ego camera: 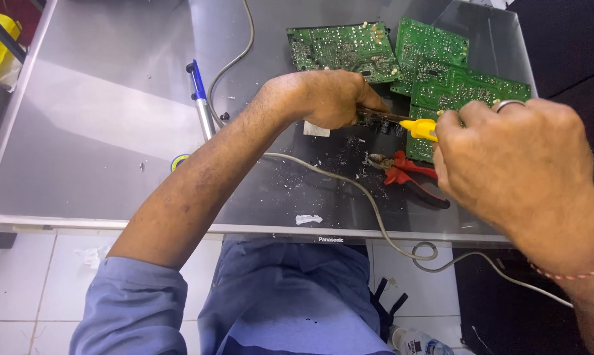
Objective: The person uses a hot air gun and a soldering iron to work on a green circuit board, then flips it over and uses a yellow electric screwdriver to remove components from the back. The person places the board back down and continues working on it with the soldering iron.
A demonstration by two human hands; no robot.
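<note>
Yellow-handled tool's (420, 129) tip behind hands

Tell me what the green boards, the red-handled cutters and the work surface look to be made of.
Circuit boards: rigid green laminate, probably fibreglass, with shiny solder dots and pale printed lines.
Red-handled cutters: dull grey metal jaws, handles sleeved in what looks like red plastic or rubber.
Work surface: smooth, grey and glossy with soft reflections, framed by a thin pale rim; likely a flat screen panel, glass or plastic.

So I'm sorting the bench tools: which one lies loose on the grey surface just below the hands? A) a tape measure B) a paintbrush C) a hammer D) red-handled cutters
D: the red-handled cutters lie untouched on the grey surface, below the left hand and beside the right hand.
</note>
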